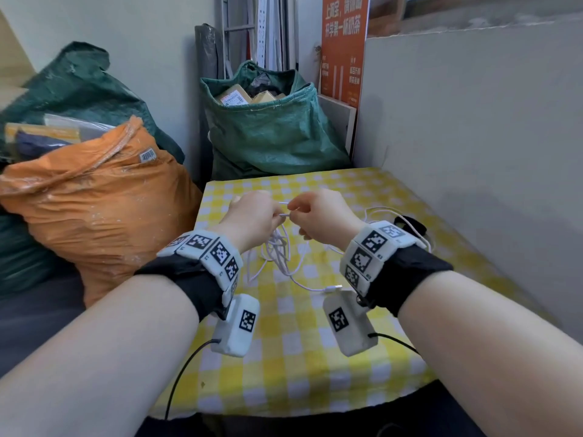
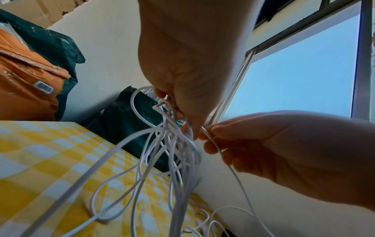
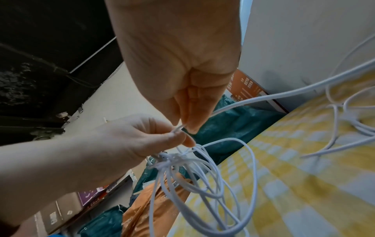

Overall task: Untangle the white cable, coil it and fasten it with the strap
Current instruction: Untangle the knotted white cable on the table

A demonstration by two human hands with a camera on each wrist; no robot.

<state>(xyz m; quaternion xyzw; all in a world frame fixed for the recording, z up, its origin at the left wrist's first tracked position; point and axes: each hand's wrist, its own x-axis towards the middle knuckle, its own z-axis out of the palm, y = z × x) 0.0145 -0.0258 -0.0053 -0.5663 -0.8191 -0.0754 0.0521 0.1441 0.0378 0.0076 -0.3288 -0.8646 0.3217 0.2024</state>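
Hands pinching white cable [image 1: 285,247] above worktop [image 1: 293,357] centre.
Left hand [image 1: 249,216] grips tangled loops hanging downward; right hand [image 1: 321,212] pinches one strand trailing toward the right edge.

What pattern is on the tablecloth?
Yellow and white checks on the tablecloth, clearest in the head view.

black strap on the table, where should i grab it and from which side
Take the strap at its raised looped end, coming from above with the right hand, which is nearer. It lies by the wall on the checked table, with white cable running beside it, so a top pinch avoids snagging.
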